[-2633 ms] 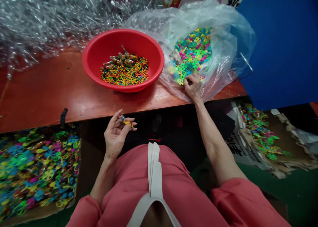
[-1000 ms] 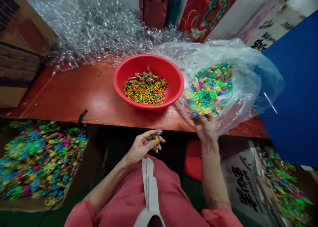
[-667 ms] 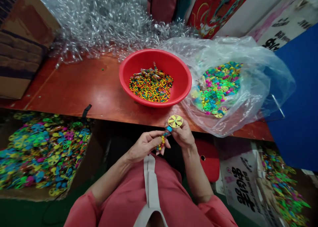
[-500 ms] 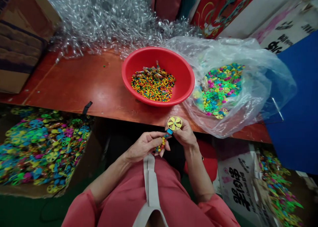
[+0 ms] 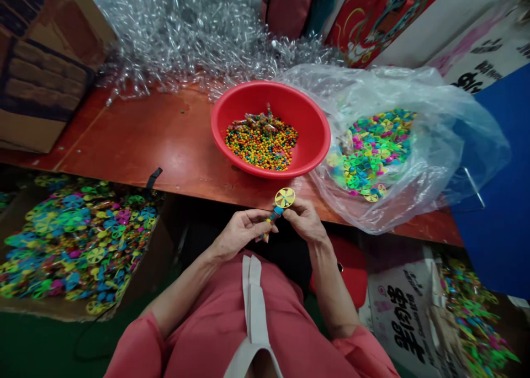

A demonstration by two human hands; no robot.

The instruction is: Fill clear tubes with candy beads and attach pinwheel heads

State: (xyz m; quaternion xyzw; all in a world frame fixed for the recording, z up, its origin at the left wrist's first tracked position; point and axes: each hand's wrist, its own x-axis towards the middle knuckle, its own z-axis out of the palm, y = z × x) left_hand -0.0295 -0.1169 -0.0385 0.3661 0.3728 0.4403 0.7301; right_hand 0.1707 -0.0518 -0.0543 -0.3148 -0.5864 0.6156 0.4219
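My left hand [image 5: 240, 233] is closed around a small clear tube [image 5: 269, 221] of coloured candy beads, mostly hidden by the fingers. A blue cap [image 5: 279, 211] sits at the tube's upper end, topped by a yellow pinwheel [image 5: 285, 197]. My right hand [image 5: 307, 222] pinches at the blue cap with thumb and fingers, just below the pinwheel. Both hands are in front of the table's near edge, above the lap. Beyond them stands a red basin [image 5: 271, 175] holding loose candy beads [image 5: 259, 146] and several filled clear tubes [image 5: 265, 121].
A clear plastic bag [image 5: 434, 185] of pinwheel tops [image 5: 381, 152] lies right of the basin. Empty clear tubes [image 5: 186, 36] are heaped at the back of the table [image 5: 153, 129]. Cartons [image 5: 62, 312] of pinwheel pieces stand low on both sides; another carton [image 5: 45, 74] is back left.
The pinwheel has tilted and shifted slightly left and up, and the left fingers now cover more of the tube. My right fingers have moved from behind the pinwheel to the cap's side.
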